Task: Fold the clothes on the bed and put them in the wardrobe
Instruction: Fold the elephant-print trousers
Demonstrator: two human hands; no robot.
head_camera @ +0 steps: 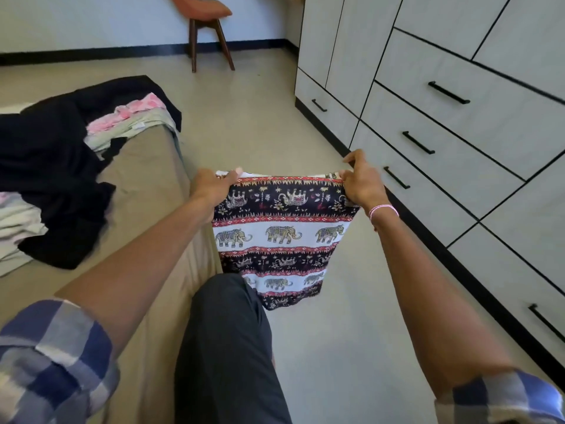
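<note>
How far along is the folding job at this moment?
Done: nothing visibly; the wardrobe is shut. In hand: the left hand and right hand pinch the elephant-print cloth by its top corners. Left: the black garment and pink clothes lie heaped on the bed.

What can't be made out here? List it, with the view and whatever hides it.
- Head view: elephant-print cloth, pinched by left hand and right hand; lower corner hidden behind the person's leg.
- Head view: pink garment, mostly covered by the black garment.
- Head view: wardrobe, inside hidden by shut fronts.
- Head view: chair, back cut by top edge.
</note>
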